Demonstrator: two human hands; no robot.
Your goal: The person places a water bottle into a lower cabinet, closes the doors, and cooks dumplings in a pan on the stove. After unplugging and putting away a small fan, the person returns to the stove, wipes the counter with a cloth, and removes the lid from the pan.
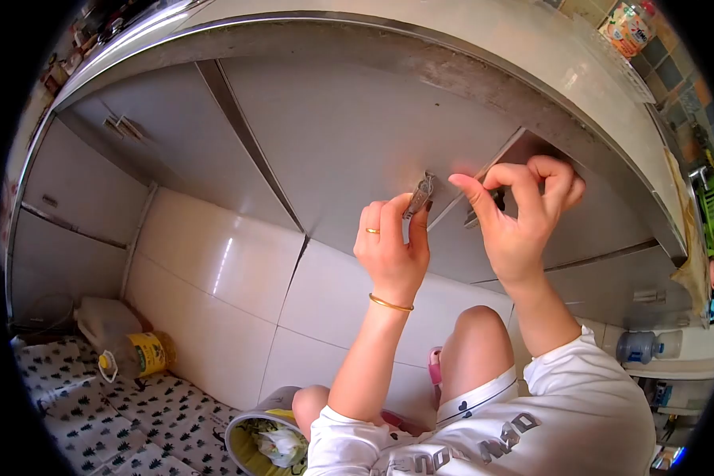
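Observation:
My left hand (393,246), with a ring and a gold bracelet, pinches a patterned metal cabinet handle (420,194) between thumb and fingers. That handle is at the right side of a large grey cabinet door (333,127). To the right, my right hand (523,206) is raised in front of the neighbouring grey door (595,206). Its thumb points left and stands apart from the curled fingers, and I see nothing in its grasp. Partly covered behind this hand is a second metal handle (473,216). A dark reddish-brown strip (523,151) shows near the upper edge of that door.
A countertop (531,47) curves above the cabinets, with a bottle (628,30) at its right. On the lower left are an oil bottle (147,353) and a patterned mat (95,412). A waste bin (242,444) stands beside my knee on the tiled floor (214,317).

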